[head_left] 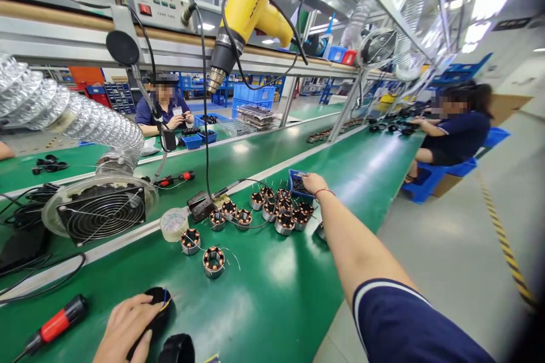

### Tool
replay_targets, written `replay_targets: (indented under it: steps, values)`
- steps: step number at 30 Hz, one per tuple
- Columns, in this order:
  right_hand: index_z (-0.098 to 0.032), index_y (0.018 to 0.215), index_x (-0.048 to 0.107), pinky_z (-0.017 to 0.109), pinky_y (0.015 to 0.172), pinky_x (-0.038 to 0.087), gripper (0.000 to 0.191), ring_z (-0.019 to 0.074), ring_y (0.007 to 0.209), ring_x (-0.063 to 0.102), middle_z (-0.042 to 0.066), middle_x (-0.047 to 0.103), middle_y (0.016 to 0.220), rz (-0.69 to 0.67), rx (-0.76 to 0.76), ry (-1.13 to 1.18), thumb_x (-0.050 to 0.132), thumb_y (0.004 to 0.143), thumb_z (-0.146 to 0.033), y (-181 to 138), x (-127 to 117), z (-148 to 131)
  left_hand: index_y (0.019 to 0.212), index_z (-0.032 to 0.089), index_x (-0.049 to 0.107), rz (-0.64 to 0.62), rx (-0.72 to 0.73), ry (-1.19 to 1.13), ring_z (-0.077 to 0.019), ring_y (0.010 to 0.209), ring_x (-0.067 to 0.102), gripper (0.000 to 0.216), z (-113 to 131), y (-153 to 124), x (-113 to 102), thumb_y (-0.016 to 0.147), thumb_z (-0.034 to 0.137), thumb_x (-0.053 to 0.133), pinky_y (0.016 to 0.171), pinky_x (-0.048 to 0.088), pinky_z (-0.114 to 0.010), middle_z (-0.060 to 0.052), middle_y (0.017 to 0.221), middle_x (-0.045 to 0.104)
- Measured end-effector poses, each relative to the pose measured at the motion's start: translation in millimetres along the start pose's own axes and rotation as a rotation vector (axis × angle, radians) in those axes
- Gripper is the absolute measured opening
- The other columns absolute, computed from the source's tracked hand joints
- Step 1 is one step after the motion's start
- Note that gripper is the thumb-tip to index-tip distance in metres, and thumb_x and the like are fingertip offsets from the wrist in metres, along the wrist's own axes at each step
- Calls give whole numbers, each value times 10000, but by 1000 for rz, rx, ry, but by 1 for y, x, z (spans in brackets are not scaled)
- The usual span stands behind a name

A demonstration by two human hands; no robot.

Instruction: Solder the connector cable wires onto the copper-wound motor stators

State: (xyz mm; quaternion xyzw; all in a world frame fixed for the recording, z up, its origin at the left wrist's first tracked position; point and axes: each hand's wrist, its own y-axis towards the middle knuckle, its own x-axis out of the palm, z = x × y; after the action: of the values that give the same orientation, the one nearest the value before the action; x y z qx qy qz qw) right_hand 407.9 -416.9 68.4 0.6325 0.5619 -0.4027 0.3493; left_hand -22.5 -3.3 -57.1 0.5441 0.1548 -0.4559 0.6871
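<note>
My left hand (pixel 125 329) rests at the near edge of the green bench (pixel 264 289), fingers wrapped over a black round part (pixel 159 306) with coloured wires. My right arm stretches far out; my right hand (pixel 313 182) reaches into a small blue bin (pixel 298 184), its fingers hidden from view. Several copper-wound motor stators (pixel 279 209) stand in a cluster just before the bin. Two more stators (pixel 213 261) sit nearer to me. Another black part (pixel 176 349) lies beside my left hand.
A yellow heat gun (pixel 249 11) hangs overhead. A fan with silver duct (pixel 100 209) stands left, a red-handled tool (pixel 55 323) near it, a tape roll (pixel 174 222) and a black pedal box (pixel 200 205) mid-bench. Two seated people work beyond: one (pixel 166 110) across, one (pixel 455 130) right.
</note>
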Motion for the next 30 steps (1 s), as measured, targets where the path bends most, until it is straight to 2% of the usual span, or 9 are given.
replay_targets:
  steps: [4, 7, 10, 13, 17, 19, 22, 25, 30]
  values:
    - [-154, 1152, 585, 387, 840, 543, 301, 186, 973, 623, 81, 614, 1144, -30, -106, 202, 557, 938, -364, -27, 0, -24, 1216, 319, 596, -56, 101, 70, -214, 1043, 623, 389, -10, 0, -3, 832, 264, 575, 874, 525, -322, -8, 1104, 704]
    - [-125, 1110, 600, 350, 849, 537, 261, 164, 931, 644, 91, 651, 1084, -83, -261, 351, 475, 972, -308, -61, 5, -55, 1190, 294, 629, -113, 33, 53, -228, 1028, 623, 342, -6, 3, -6, 850, 317, 591, 878, 521, -342, -42, 1074, 707]
    - [-119, 1049, 634, 289, 856, 521, 279, 146, 877, 664, 98, 693, 1022, -202, -444, 467, 411, 951, -255, -115, 17, -91, 1102, 253, 673, -178, -85, -5, -214, 910, 621, 263, 6, 10, -12, 884, 354, 565, 856, 506, -361, -62, 925, 702]
    - [-148, 983, 660, 296, 806, 527, 290, 160, 821, 673, 73, 715, 919, -378, -602, 552, 461, 901, -343, -183, 38, -125, 1033, 211, 672, -206, -192, -68, -195, 818, 589, 234, 14, 18, -17, 911, 335, 517, 823, 479, -377, -57, 836, 668]
    - [-142, 936, 652, 299, 725, 523, 277, 168, 759, 663, 83, 702, 865, -736, -837, 664, 464, 889, -340, -270, 78, -162, 1103, 190, 600, -68, -380, -148, -195, 858, 570, 249, 14, 19, -22, 913, 310, 493, 848, 462, -389, -59, 889, 643]
    - [-153, 928, 649, 289, 719, 507, 256, 160, 760, 651, 68, 697, 860, -822, -911, 615, 438, 902, -296, -304, 98, -175, 1213, 185, 523, 32, -442, -201, -182, 890, 571, 324, 14, 18, -24, 908, 294, 505, 862, 472, -369, -69, 969, 627]
    - [-166, 875, 650, 286, 730, 473, 242, 158, 771, 623, 51, 692, 853, -834, -1057, 458, 417, 906, -223, -335, 121, -188, 1284, 182, 469, 111, -387, -227, -158, 890, 579, 390, 17, 17, -26, 910, 276, 525, 864, 478, -338, -86, 1067, 615]
    - [-169, 868, 653, 286, 724, 451, 249, 162, 775, 605, 52, 691, 868, -837, -1140, 363, 411, 913, -200, -346, 133, -195, 1158, 183, 573, 90, -251, -95, -162, 912, 595, 244, 20, 19, -27, 935, 254, 502, 829, 464, -317, -72, 1015, 662]
    - [-184, 915, 669, 281, 725, 462, 246, 163, 794, 615, 46, 706, 907, -868, -1045, 438, 425, 896, -210, -349, 144, -191, 990, 168, 639, 121, -33, 242, -144, 814, 609, 162, 21, 22, -29, 936, 181, 487, 826, 413, -326, -36, 894, 707]
